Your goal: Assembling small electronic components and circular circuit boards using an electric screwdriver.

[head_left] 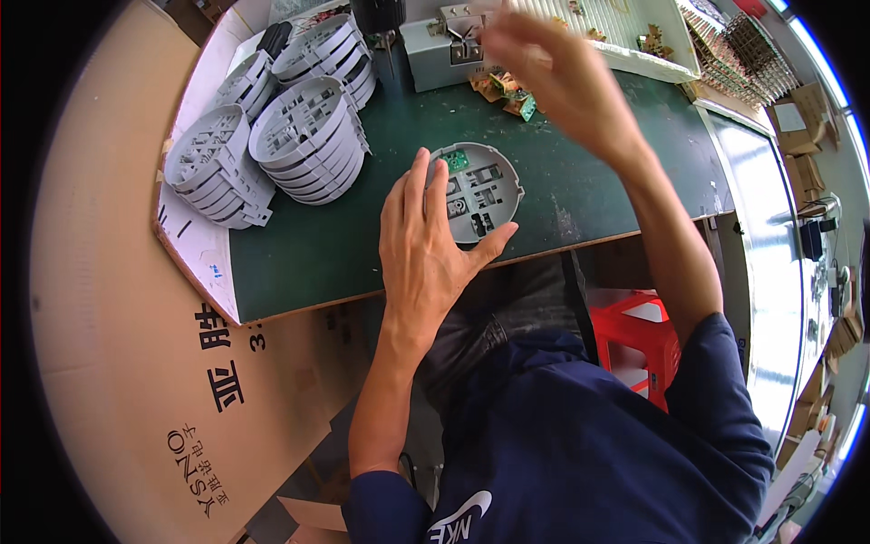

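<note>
A round grey plastic housing (480,195) with cut-outs lies on the green table, and a small green circuit board (455,161) sits inside its far edge. My left hand (419,231) steadies the housing, fingers along its left side and thumb at the near right rim. Farther off, my right hand (557,82) is raised over the table beside a small grey-white metal machine (439,54). Motion smears its fingers, so what they hold, if anything, cannot be made out. Beneath it lie several loose small circuit boards (507,93).
Stacks of grey housings (308,140) stand at the left along a white border (195,254). A black tool (379,16) with a thin metal shaft hangs at the back. A white tray (625,36) with boards occupies the far right. A red stool (639,344) stands below the table.
</note>
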The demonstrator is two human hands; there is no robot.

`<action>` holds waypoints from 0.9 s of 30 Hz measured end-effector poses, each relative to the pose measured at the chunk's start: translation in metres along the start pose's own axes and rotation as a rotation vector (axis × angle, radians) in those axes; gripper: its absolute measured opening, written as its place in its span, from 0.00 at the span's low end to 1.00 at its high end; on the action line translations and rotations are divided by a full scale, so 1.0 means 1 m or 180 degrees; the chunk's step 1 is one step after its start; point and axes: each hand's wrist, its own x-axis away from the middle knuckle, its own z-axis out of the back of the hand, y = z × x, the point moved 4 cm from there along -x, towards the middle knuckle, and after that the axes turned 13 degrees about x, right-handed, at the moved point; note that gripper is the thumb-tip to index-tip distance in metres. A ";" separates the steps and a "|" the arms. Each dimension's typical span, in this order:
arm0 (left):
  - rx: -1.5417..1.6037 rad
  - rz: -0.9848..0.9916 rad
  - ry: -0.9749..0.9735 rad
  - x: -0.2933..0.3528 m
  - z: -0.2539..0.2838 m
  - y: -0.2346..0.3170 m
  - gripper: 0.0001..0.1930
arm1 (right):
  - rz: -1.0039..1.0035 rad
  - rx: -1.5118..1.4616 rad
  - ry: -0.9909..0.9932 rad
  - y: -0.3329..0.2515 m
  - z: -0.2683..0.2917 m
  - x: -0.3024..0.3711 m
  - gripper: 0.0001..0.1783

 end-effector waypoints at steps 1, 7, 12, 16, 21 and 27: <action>-0.0013 -0.0030 -0.0004 0.000 0.000 0.001 0.44 | 0.0249 -0.0295 0.0161 -0.007 0.014 -0.017 0.16; 0.0099 0.0044 -0.0036 0.001 0.000 -0.003 0.47 | 0.1049 -0.2111 -0.0570 -0.091 0.029 -0.088 0.45; 0.0143 0.0087 -0.0162 -0.001 0.001 -0.001 0.48 | 0.0492 -0.2672 -0.0159 -0.076 0.021 -0.094 0.39; 0.0122 0.0126 -0.0178 -0.002 0.001 0.000 0.48 | 0.0013 -0.2462 0.0778 -0.046 0.029 -0.105 0.16; 0.0125 0.0133 -0.0181 -0.003 0.002 0.001 0.49 | 0.0286 -0.2319 0.1179 -0.028 0.019 -0.124 0.11; 0.0180 0.0193 -0.0176 -0.003 -0.001 0.001 0.48 | 0.0178 -0.1891 0.0913 -0.025 0.015 -0.123 0.13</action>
